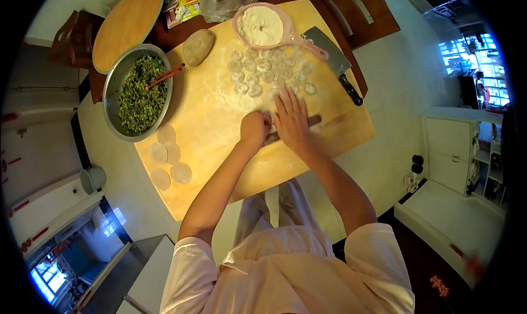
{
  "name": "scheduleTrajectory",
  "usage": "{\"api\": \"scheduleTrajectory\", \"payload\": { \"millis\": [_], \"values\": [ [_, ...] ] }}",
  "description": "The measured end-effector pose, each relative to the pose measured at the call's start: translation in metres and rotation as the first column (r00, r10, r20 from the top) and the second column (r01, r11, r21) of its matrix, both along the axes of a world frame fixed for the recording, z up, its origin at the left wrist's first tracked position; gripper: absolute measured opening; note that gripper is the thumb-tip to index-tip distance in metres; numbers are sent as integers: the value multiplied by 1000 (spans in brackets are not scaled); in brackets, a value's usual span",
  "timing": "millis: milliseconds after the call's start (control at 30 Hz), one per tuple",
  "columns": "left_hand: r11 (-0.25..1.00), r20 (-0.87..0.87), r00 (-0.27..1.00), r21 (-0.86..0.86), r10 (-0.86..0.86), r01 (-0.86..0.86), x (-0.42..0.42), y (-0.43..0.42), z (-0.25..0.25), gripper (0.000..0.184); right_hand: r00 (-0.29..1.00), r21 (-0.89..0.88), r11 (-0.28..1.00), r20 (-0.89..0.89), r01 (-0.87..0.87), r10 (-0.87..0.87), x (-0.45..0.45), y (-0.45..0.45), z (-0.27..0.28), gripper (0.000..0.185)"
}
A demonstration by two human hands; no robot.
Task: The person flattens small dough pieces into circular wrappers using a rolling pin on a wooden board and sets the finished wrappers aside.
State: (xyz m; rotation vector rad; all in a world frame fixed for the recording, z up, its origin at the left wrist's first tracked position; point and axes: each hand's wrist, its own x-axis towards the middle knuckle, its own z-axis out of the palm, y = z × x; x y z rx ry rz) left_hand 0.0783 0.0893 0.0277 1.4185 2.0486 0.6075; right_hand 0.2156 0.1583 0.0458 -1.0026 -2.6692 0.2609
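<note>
My right hand (292,120) lies with fingers stretched out and palm on a wooden rolling pin (314,120), whose middle it hides. Close beside it, my left hand (256,129) is closed, its fingertips pinched at a pale piece of dough (273,128) by the pin, mostly hidden by the hands. Just beyond my right fingertips sit several small floured dough discs (263,65). Flat round wrappers (180,173) lie at the board's left edge, some overlapping. Underneath everything is a large floured wooden board (219,102).
A steel bowl (107,99) of chopped green filling holds red chopsticks (164,76). Behind are a dough lump (198,47) and a pink handled bowl (239,29) of flour (260,24). A cleaver (331,50) lies at the right edge. A round board (126,25) stands at back left.
</note>
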Motion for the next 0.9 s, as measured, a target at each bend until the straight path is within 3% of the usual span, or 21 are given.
{"api": "scheduleTrajectory", "payload": {
  "millis": [67, 100, 200, 233, 333, 467, 500, 600, 733, 767, 867, 900],
  "values": [
    [994, 186, 977, 22, 105, -111, -6, -14, 3, 10, 997, -34, 999, 71, -8, 10, 31, -29, -2, 48],
    [977, 272, 942, -137, 195, -162, -8, -17, 6, 11, 996, -42, 999, 94, 0, 4, 38, -37, 5, 47],
    [993, 176, 978, -53, 109, -101, -3, -22, 16, 12, 996, -13, 999, 84, 38, -37, 15, -19, 0, 49],
    [994, 70, 998, -113, 12, -4, -2, -15, 16, 12, 997, -9, 999, 61, 42, -42, 0, -6, -2, 49],
    [999, -104, 995, -54, -3, -3, 1, -3, -4, 11, 999, -31, 999, 21, 34, -33, -23, 11, -1, 51],
    [996, 34, 998, 63, 57, -59, -2, -14, 3, 7, 998, -46, 999, 70, 10, -7, 12, -20, 4, 51],
    [990, 165, 976, -28, 139, -137, -3, -16, 5, 6, 995, -44, 999, 100, 1, 3, 27, -33, 4, 51],
    [978, 275, 939, -62, 208, -198, 0, -23, 7, 7, 995, -55, 998, 95, 7, -1, 25, -33, 1, 49],
    [998, -56, 997, 35, 50, -48, 4, -6, 4, 8, 999, -71, 997, 24, 24, -22, -23, 5, -1, 51],
    [995, 8, 998, -76, 62, -61, 2, -1, 11, 12, 1000, -71, 997, 2, 30, -29, -27, 9, 0, 51],
    [995, -6, 996, 55, 88, -87, 0, -13, 8, 7, 999, -139, 990, 50, 22, -15, -2, -14, 12, 52],
    [984, 143, 974, 3, 174, -176, -2, -20, 7, 7, 998, -124, 992, 63, 1, 7, 13, -28, 13, 51]
  ]
}}
